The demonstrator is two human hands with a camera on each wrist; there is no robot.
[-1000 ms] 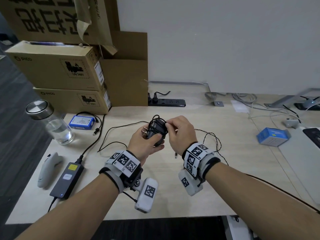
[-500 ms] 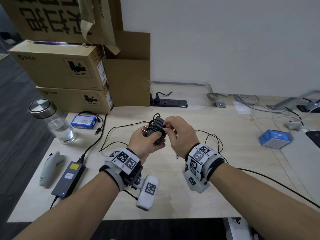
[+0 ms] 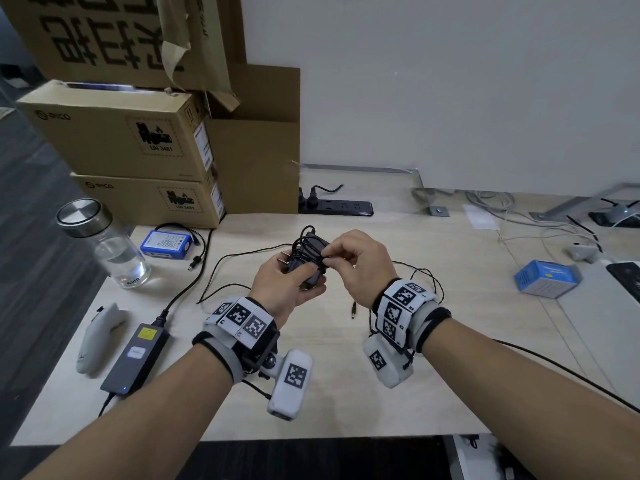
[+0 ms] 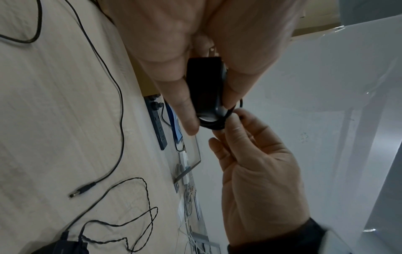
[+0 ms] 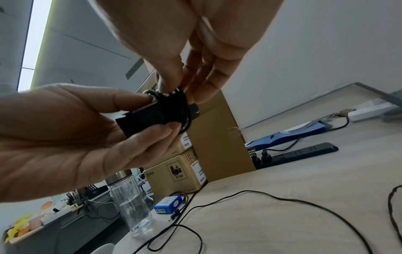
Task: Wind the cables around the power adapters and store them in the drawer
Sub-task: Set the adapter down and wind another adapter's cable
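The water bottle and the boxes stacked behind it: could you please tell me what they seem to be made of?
Water bottle: clear glass or hard plastic, since the water shows through; the lid looks like brushed metal with a dull sheen. Boxes: plain brown cardboard, matte, with printed labels and folded flaps.

The left hand [image 3: 284, 285] hid most of the adapter [image 3: 306, 261]; the laptop charger [image 4: 63, 247] was cut off by the picture's bottom edge.
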